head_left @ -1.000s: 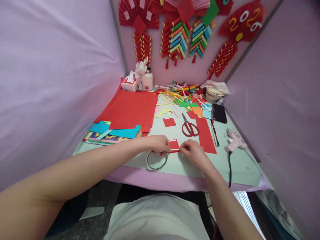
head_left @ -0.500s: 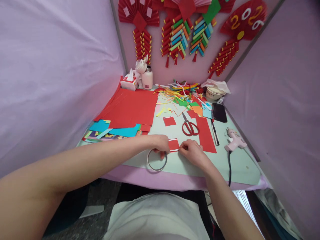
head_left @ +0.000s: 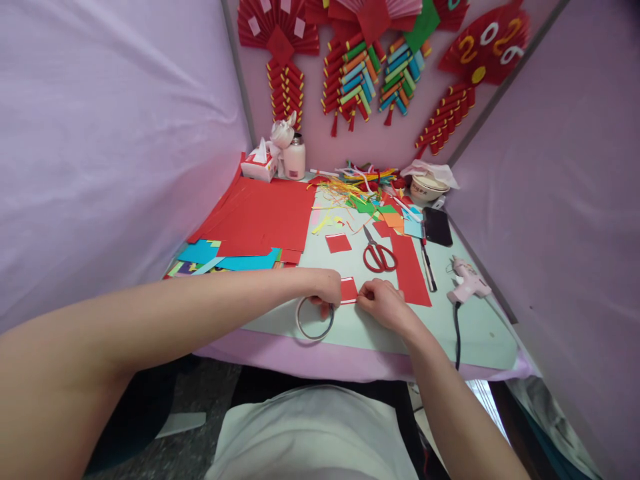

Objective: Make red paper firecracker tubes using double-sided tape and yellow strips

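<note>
- Lower centre: our left hand (head_left: 327,288) grips the tape roll (head_left: 315,339)!
- Our right hand (head_left: 381,300) is at the red paper square (head_left: 349,289), just below centre; its grip, we can't tell!
- Red-handled scissors (head_left: 373,247) lie right of centre.

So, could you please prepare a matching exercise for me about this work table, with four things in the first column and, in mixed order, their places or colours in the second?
Column one
1. roll of tape
2. scissors
3. glue gun
4. nearest red paper square

Column two
A. pale pink, with a dark cord
B. between the left hand and the right hand
C. red-handled, lying on the table beyond the right hand
D. ring-shaped, held in the left hand

Right pairs: 1-D, 2-C, 3-A, 4-B.
</note>
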A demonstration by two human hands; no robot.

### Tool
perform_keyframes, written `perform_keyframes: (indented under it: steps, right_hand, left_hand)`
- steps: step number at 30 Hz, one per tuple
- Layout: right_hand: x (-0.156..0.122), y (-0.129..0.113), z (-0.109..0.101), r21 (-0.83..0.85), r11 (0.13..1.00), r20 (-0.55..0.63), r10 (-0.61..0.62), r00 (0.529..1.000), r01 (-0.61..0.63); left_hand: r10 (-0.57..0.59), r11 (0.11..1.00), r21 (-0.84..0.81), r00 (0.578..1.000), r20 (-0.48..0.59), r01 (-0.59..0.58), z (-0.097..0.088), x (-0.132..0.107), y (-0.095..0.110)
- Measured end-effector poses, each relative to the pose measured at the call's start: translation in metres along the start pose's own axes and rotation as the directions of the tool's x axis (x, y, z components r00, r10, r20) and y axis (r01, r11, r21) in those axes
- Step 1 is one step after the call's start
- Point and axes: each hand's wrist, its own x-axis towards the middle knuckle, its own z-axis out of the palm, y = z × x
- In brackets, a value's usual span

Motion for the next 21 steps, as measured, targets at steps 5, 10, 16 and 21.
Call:
perform_keyframes:
  steps: [5, 10, 16, 21]
  right_hand:
    - [0.0017, 0.0001, 0.0006, -0.015, 1.0, -0.001, 0.007, 1.0, -0.007]
    - [0.0026, -0.001, -0.0001, -0.024, 0.999, 0.014, 0.023, 1.0, -0.023]
    - [0.0038, -0.0045, -0.0029, -0.042, 0.998, 0.043, 0.05, 0.998, -0.048]
    - [0.0063, -0.0069, -0.0041, -0.074, 0.995, 0.064, 0.066, 0.996, -0.061]
  left_hand:
    - [-0.002, 0.999, 0.043, 1.0, 0.013, 0.002, -0.0004, 0.0003, 0.0012]
    - [-0.021, 0.995, 0.102, 0.999, 0.04, 0.017, -0.0004, 0.0047, 0.0]
    - [-0.007, 0.992, 0.126, 0.998, 0.061, -0.001, -0.0003, 0.0081, 0.0]
    - [-0.008, 0.991, 0.133, 0.997, 0.073, -0.002, -0.0023, 0.0056, 0.0025]
